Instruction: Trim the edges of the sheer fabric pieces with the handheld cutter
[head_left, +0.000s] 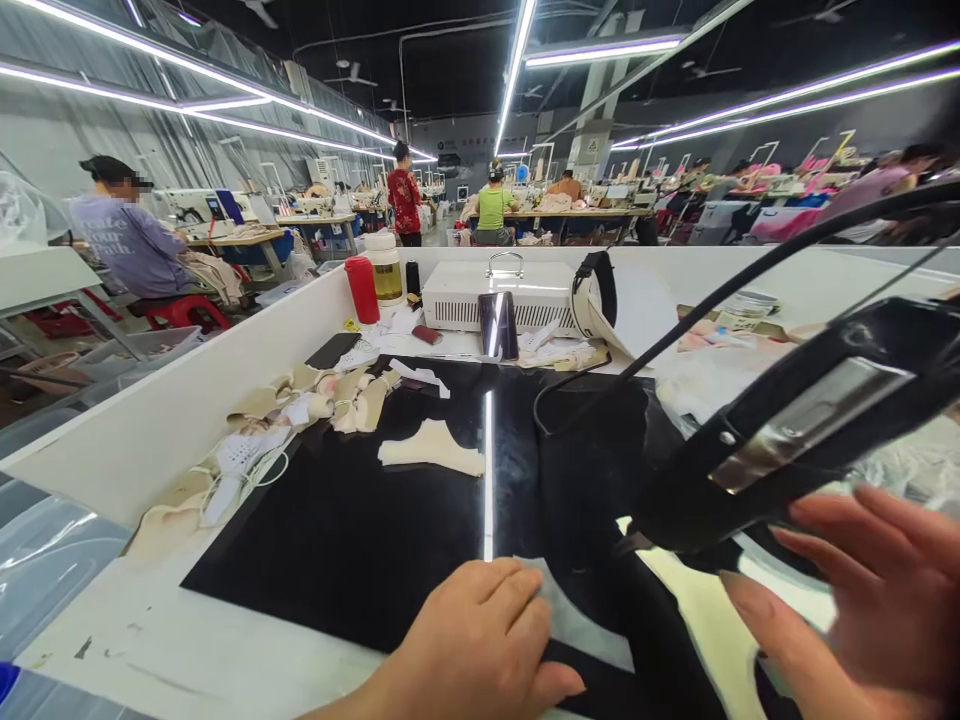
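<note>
My left hand (487,635) is over a grey-white curved piece of thin sheet material (581,615) on the black mat (337,540). Its fingers are together and bent down onto the piece; the thumb sticks out to the right. Slightly blurred, my right hand (877,600) is open, thumb and fingers apart, just below a black corded tool (795,430) with a metal plate on its side. The tool slants down to the left, its pointed tip close to a pale yellow cut piece (697,610). A cream cut piece (431,450) lies farther back on the mat.
Cut scraps (300,405) line the left side. Behind the mat stand a white vented box (457,295), a phone (498,325), a red bottle (362,290) and a jar (385,275). The tool's black cable (675,335) arches over the right side. People work beyond the low white wall (172,380).
</note>
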